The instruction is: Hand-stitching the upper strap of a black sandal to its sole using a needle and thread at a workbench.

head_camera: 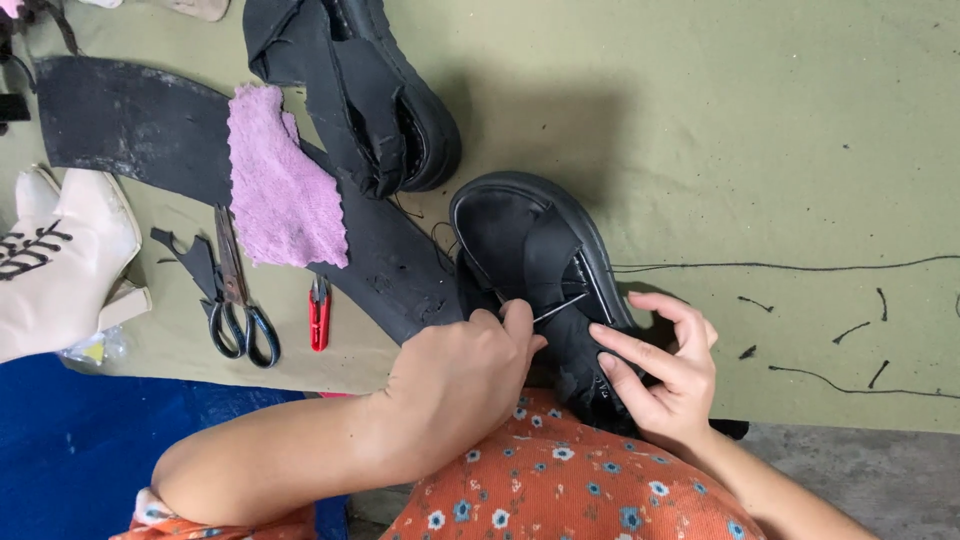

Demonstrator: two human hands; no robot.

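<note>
Pinching one needle (560, 308), left hand (455, 385) fingers are clamped on it; right hand (665, 365) fingers spread, pressing one of two black shoes (535, 255); one scissors (235, 295) nearby.

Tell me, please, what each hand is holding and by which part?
The left hand pinches a thin needle at its near end. The right hand steadies the black shoe by its upper, fingers pressed flat.
</note>
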